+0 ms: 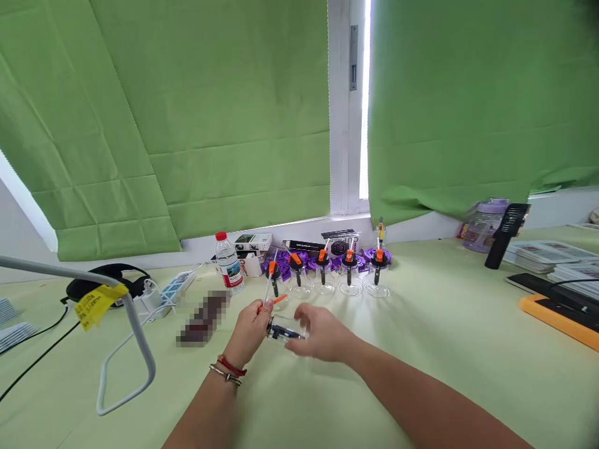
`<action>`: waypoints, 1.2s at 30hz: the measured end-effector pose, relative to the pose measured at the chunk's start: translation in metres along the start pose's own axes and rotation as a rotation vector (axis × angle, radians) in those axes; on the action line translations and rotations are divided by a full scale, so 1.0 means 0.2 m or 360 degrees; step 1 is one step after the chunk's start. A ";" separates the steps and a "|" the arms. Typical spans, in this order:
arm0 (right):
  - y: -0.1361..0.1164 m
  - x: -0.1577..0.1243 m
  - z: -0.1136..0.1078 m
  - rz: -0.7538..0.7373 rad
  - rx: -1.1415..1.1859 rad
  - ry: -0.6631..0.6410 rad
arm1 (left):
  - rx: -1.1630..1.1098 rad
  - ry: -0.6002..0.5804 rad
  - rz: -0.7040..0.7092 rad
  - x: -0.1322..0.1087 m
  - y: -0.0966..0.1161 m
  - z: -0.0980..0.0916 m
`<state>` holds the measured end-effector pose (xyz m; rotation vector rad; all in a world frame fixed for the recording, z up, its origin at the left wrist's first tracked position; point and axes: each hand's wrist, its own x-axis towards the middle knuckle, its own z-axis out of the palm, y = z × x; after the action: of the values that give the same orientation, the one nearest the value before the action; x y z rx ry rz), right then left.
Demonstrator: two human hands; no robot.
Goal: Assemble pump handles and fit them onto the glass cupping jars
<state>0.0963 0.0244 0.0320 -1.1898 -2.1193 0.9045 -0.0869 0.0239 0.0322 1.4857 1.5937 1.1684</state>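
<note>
A small clear container [286, 330] with black parts inside lies on its side between my hands, above the table. At its top end my left hand [253, 327] is closed around it, and a thin white stick [268, 287] points up from those fingers. My right hand [321, 330] curves round the container's other end, thumb below and fingers above, slightly blurred. Just behind, several similar clear containers stand upright in a row, each with a black and orange top, one being a container [322, 277] in the middle. An orange strip [279, 299] shows beside my left fingertips.
Purple cords [309, 260] and small boxes [253, 242] lie behind the row. A red-capped water bottle [229, 265] stands left of it. A bent white metal stand [140, 337] reaches in from the left. At right are a black handheld fan [505, 237] and paper stacks [547, 254].
</note>
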 end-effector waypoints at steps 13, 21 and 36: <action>-0.01 0.01 -0.07 0.0119 0.0569 -0.0078 | -0.0429 0.0367 0.0196 0.00 -0.02 -0.03; -0.03 -0.01 -0.05 -0.0339 0.0542 0.0119 | -0.0536 0.0407 0.0173 -0.03 0.01 -0.03; -0.03 -0.02 -0.09 -0.1505 -0.0826 0.0231 | -0.0836 0.0207 -0.0234 0.00 0.00 -0.03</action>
<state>0.1083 0.0248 0.0474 -0.2987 -2.4506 -0.1548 -0.0925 0.0220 0.0352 0.9557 1.3110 1.4781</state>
